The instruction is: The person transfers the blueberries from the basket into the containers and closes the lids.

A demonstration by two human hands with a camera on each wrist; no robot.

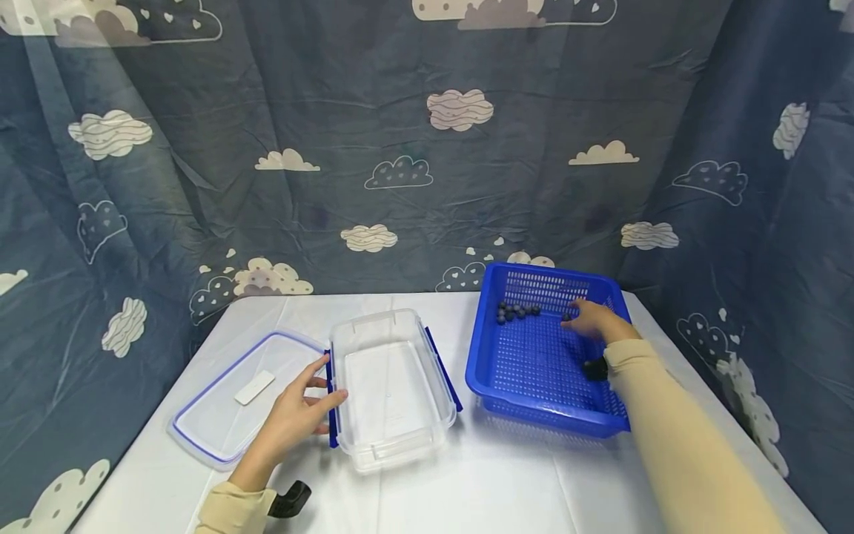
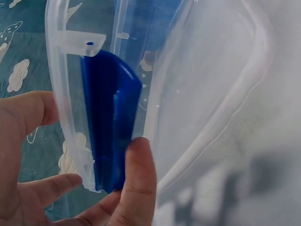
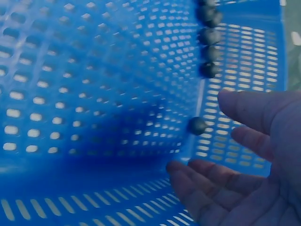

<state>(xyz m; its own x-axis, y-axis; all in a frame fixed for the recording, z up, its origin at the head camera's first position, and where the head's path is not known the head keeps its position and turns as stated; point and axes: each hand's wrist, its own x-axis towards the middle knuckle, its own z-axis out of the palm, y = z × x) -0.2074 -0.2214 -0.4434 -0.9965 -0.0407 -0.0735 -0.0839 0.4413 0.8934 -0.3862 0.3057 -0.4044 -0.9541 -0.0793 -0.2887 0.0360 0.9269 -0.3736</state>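
Note:
My left hand (image 1: 293, 411) grips the left side of a clear plastic food container (image 1: 390, 393), thumb and fingers about the rim by its blue latch (image 2: 110, 122). The container stands uncovered, and its inside looks bare. My right hand (image 1: 594, 320) reaches into a blue plastic basket (image 1: 490, 378) with perforated walls. In the right wrist view, its fingers are spread near a single blueberry (image 3: 197, 125), with a gap between them and the berry. Several more blueberries (image 1: 517, 311) lie in a row along the basket's far wall.
A clear lid (image 1: 230, 400) with a blue seal lies on the white table (image 1: 494, 489) left of the container, with a small white label (image 1: 254, 387) on it. Dark cloud-printed cloth (image 1: 400, 119) hangs behind and at both sides of the table.

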